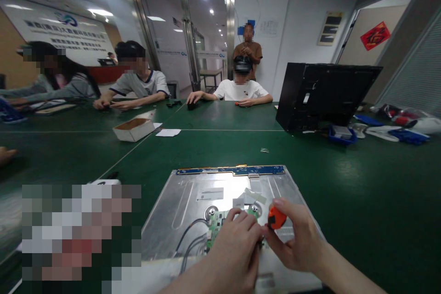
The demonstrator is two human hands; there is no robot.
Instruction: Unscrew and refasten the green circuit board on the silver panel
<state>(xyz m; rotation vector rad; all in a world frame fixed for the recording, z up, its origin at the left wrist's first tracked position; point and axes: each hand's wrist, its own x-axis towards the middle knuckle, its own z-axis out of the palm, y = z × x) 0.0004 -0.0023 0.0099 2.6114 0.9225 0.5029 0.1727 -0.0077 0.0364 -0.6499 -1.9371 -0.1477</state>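
On the green table (358, 202), right fingers (299, 213) pinch an orange tool (278, 217); left fingertips, partly hidden, unclear

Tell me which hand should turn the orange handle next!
The right hand, I think: it already has the orange handle between thumb and finger. The left hand is over the green board, so it seems better placed for keeping things steady.

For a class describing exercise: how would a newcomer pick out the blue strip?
On the dark green table lies a large silvery metal panel. Along its far edge runs the long, narrow blue strip. Colour and slimness set it apart from the green board by the left hand.
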